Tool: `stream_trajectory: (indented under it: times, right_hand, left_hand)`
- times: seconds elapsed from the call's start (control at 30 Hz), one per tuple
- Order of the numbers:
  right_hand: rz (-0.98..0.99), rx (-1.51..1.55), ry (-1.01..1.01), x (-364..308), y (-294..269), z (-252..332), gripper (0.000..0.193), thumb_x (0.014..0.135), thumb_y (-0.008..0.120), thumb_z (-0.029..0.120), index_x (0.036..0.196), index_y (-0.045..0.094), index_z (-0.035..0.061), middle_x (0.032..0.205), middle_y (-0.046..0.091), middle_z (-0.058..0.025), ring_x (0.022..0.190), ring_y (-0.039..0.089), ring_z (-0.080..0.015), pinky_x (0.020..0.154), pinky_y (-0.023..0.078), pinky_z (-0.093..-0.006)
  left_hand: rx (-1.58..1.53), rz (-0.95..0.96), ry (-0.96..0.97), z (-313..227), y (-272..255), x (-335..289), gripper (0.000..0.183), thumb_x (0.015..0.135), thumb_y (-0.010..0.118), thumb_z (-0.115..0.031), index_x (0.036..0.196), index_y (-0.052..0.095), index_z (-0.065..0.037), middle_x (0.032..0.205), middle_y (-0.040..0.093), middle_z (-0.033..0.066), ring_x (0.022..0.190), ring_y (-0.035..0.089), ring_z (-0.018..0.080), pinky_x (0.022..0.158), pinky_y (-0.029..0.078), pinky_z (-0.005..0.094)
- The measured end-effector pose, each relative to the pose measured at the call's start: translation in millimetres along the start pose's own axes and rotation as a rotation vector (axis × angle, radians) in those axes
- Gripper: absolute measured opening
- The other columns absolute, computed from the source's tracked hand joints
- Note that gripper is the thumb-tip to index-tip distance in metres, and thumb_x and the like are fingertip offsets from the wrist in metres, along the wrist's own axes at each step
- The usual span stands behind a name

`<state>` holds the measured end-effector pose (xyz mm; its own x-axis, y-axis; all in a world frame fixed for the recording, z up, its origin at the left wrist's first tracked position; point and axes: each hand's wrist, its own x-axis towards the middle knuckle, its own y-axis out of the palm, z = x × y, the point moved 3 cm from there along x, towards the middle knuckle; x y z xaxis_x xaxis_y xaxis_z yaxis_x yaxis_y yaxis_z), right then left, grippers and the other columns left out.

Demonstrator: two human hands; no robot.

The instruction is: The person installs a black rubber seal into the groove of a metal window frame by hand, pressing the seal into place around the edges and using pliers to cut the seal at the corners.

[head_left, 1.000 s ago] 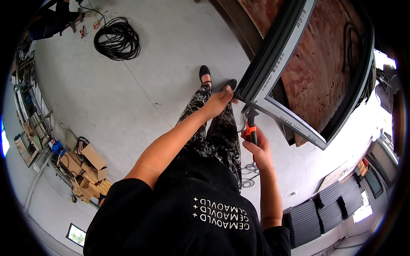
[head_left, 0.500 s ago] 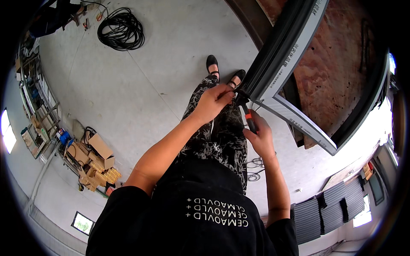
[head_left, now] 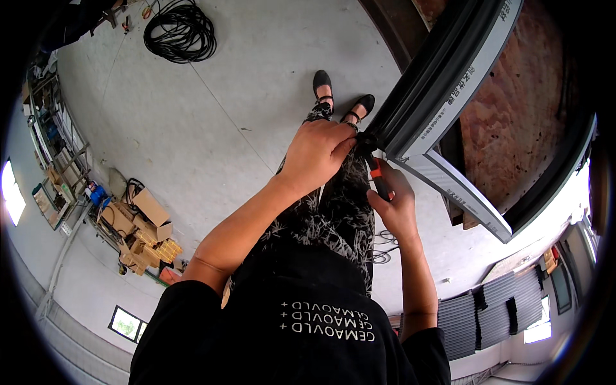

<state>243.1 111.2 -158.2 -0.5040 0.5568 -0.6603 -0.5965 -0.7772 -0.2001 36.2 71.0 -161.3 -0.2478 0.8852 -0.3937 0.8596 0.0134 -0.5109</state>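
Observation:
My left hand (head_left: 321, 151) is closed, with thumb and fingers pinching the end of a black rubber strip (head_left: 364, 136) at the corner of a window frame (head_left: 410, 160). The frame has a dark outer side and pale protective film with print on it. In my right hand (head_left: 396, 202) is a hand tool with a black and orange handle (head_left: 378, 178), fingers wrapped round it. The dark head of the tool points up at the strip beside the frame's corner. Its jaws blend into the black parts there, so I cannot tell whether they touch the strip.
The frame rests on a table with a worn reddish wooden board (head_left: 507, 122). On the floor lie a coil of black cable (head_left: 179, 32) and, at left, cardboard boxes (head_left: 151, 212). Grey corrugated sheets (head_left: 487, 314) stand at lower right. My feet are just beyond my hands.
The frame and floor appear shifted slightly right and down in the view. My left hand has turned so its back shows more. Both hands stay at the frame's corner, the right still gripping the tool.

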Motion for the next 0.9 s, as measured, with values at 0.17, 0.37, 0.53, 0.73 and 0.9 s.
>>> stream_trajectory:
  times: [0.17,0.37,0.53,0.73,0.9]
  right_hand:
    - [-0.004,-0.105,-0.010,4,-6,1,0.049,0.072,0.067,0.008,0.121,0.063,0.0024,0.104,0.067,-0.0177,0.091,0.065,-0.0304,0.083,0.052,-0.0363]
    - [-0.032,-0.129,-0.064,7,-9,3,0.044,0.073,0.067,0.007,0.117,0.065,0.0022,0.100,0.068,-0.0180,0.085,0.067,-0.0304,0.077,0.053,-0.0358]
    - [-0.055,-0.179,-0.080,6,-7,1,0.044,0.073,0.067,0.008,0.116,0.066,0.0047,0.092,0.068,-0.0165,0.077,0.066,-0.0312,0.069,0.053,-0.0365]
    - [-0.030,-0.321,0.078,-14,-6,6,0.041,0.073,0.067,0.010,0.113,0.066,0.0026,0.078,0.063,-0.0153,0.067,0.061,-0.0287,0.063,0.049,-0.0367]
    - [0.095,-0.053,0.173,-79,-71,54,0.044,0.067,0.069,0.002,0.111,0.064,-0.0023,0.094,0.067,-0.0129,0.083,0.065,-0.0199,0.079,0.051,-0.0304]
  left_hand:
    - [-0.025,0.040,-0.009,1,-1,5,0.006,0.082,0.067,-0.010,0.081,0.064,-0.004,0.069,0.060,0.0084,0.069,0.056,0.0296,0.068,0.044,0.0406]
    - [0.038,0.072,0.070,2,-1,10,0.005,0.081,0.067,-0.010,0.080,0.065,-0.005,0.070,0.061,0.0078,0.070,0.057,0.0286,0.070,0.044,0.0408]
    - [0.110,0.092,0.135,-2,-5,13,0.005,0.081,0.067,-0.010,0.080,0.065,-0.006,0.071,0.062,0.0075,0.072,0.057,0.0283,0.071,0.044,0.0410]
    - [0.070,0.058,-0.047,-4,-2,8,0.005,0.082,0.066,-0.010,0.084,0.067,-0.006,0.075,0.063,0.0092,0.071,0.058,0.0293,0.067,0.045,0.0393]
    - [-0.332,0.135,-0.393,5,9,-10,0.015,0.092,0.061,-0.017,0.098,0.064,-0.003,0.080,0.067,0.0088,0.076,0.065,0.0211,0.069,0.049,0.0339]
